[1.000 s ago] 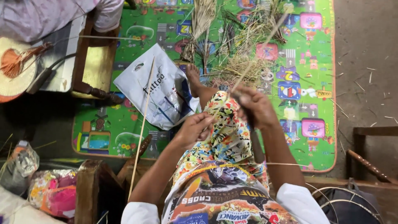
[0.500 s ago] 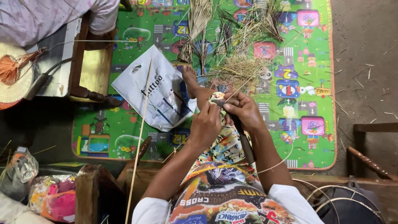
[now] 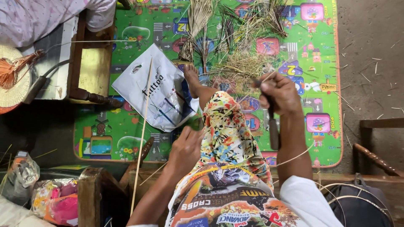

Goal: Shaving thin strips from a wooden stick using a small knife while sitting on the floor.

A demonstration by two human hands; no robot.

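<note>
A green play mat (image 3: 126,134) is showing bright road and house pictures. A white plastic bag (image 3: 155,90) is lying on it, and the lap cloth (image 3: 225,130) is showing yellow, red and black flowers.

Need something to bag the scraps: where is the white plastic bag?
In the head view, the white plastic bag lies on the green play mat, left of the person's bare foot and beside the wooden stool.

White plastic bag (image 3: 158,94) lay on the patterned foam play mat (image 3: 324,80), left of the foot. Pile of dry straw (image 3: 242,63) lay beyond; low wooden stool (image 3: 90,69) stood at the mat's left edge.
</note>
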